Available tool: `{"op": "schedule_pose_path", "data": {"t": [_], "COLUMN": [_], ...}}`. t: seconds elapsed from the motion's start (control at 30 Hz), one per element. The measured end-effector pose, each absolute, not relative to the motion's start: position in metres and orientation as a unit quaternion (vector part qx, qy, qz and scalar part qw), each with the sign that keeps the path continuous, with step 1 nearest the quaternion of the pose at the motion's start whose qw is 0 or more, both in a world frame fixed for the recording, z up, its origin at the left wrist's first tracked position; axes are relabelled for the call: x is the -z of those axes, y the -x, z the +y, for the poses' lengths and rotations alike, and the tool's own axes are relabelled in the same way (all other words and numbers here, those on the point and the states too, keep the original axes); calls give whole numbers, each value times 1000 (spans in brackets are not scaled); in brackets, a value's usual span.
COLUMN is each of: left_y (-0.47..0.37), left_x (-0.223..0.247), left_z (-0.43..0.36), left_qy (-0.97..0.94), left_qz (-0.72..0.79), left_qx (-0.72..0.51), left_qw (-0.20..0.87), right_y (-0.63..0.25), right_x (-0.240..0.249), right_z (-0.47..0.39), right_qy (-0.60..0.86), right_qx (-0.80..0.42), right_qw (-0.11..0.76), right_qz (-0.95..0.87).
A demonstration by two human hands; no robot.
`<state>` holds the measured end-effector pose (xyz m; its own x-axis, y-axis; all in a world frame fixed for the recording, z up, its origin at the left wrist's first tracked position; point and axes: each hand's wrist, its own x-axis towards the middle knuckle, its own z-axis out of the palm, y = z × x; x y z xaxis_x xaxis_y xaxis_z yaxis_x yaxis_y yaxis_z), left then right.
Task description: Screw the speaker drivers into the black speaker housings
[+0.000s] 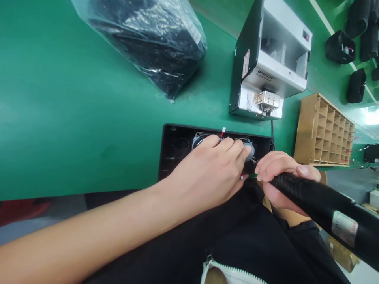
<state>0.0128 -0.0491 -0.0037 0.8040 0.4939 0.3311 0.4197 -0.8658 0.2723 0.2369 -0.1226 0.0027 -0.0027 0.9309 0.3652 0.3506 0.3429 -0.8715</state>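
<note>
The speaker (250, 151), in the three-o'clock half of the black case (174, 156), is probably being fastened, right hand (284, 177) closed round a screwdriver (319, 205), left hand (213, 165) touching it with bent fingers, grip unclear, so the next move likely calls for steady aim.

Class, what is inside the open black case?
Parts of two round speakers show in the case; the left hand hides much of both and anything beneath.

A broad, smooth green worktop (89, 130) spreads across the left and middle. Far right, a straight pale stripe (321, 17) crosses a glossy green surface (328, 79) reflecting white light (372, 115). Near right, pale floor (364, 274) shows beside a brown cardboard box (342, 252).
</note>
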Motion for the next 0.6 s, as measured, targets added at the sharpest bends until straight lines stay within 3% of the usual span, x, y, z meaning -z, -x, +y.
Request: {"op": "schedule_pose_path", "data": {"t": [0.1, 0.17, 0.37, 0.53, 0.6], "left_y": [-10, -6, 17, 30, 32], "left_x": [6, 6, 1, 12, 17], "left_z": [-49, -47, -44, -54, -57], "left_qy": [-938, -932, -934, -920, -917], "left_qz": [243, 234, 198, 219, 217], "left_qx": [-233, -267, -292, -312, -320], "left_qw": [87, 73, 48, 87, 102], "right_y": [-231, -234, -253, -237, -236], "right_x": [-3, -22, -91, -63, -52], "right_z": [-102, -83, -11, 48, 52], "right_qy": [382, 333, 337, 314, 401], "right_qx": [-223, -216, -167, -139, -178], "right_qw": [656, 707, 703, 727, 670], "right_qz": [-611, -585, -604, -595, -599]}}
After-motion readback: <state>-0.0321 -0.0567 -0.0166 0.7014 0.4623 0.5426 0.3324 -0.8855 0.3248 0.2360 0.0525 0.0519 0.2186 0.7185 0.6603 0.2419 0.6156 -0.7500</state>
